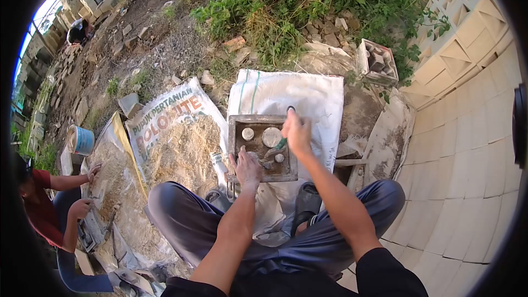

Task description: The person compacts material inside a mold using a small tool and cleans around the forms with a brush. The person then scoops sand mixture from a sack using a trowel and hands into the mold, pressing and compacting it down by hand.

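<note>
A square mould frame [263, 119] lies in front of me on a white woven sack [319, 93]. Several pale round discs, among them a large disc [271, 137] and a smaller disc [248, 133], stand up inside it amid brown material. My right hand [297, 135] is closed around a tool with a green handle, which looks like a small trowel [281, 143]; its blade points down into the mould and is slightly blurred. My left hand [247, 170] rests at the mould's lower left, fingers stretched out and touching a disc there, which they partly cover.
Left of the mould, a printed sack [165, 115] carries loose sandy powder [181, 148]. Another person [49, 187] crouches at the left beside a bucket [81, 139]. Another mould [377, 62] sits at the upper right, near stacked pale blocks [467, 27]. Plants [264, 0] grow behind.
</note>
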The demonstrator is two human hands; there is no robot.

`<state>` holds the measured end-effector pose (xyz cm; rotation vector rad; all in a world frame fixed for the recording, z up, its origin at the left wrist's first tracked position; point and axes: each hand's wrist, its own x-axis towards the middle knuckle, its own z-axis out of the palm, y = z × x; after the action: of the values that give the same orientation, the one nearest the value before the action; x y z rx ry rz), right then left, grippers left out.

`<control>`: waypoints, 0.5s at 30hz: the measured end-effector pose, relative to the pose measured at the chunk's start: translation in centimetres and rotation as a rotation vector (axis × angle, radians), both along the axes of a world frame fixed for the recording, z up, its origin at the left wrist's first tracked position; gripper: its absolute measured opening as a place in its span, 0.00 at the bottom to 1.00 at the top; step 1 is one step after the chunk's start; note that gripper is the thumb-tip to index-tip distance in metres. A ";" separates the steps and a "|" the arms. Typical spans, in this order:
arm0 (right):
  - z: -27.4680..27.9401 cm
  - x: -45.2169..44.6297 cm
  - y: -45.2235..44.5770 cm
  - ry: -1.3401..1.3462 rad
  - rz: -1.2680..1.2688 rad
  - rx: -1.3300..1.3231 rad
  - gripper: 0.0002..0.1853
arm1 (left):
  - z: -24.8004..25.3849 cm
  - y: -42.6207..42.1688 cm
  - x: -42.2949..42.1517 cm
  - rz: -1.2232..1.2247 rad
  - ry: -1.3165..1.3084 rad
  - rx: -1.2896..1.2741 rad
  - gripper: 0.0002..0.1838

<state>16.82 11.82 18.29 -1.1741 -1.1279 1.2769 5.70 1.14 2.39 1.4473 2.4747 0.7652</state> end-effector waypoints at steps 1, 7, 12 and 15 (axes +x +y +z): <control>2.3 1.5 0.6 0.157 -0.037 -0.038 0.25 | -0.3 -0.4 -0.1 -0.017 0.023 0.078 0.25; 1.2 8.6 4.0 -0.320 -0.091 0.022 0.22 | -0.4 -2.6 -1.1 -0.114 0.103 -0.010 0.28; -3.4 8.1 3.6 -1.008 0.046 0.016 0.25 | 1.4 -4.2 -1.6 -0.259 0.227 -0.414 0.29; -3.4 7.9 4.9 -0.886 0.078 0.024 0.21 | 2.4 -5.2 -2.0 -0.390 0.153 -0.481 0.29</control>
<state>24.70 16.77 14.87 -1.7574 -1.8180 0.7739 3.67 -4.02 4.78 1.7463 2.1508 -0.0154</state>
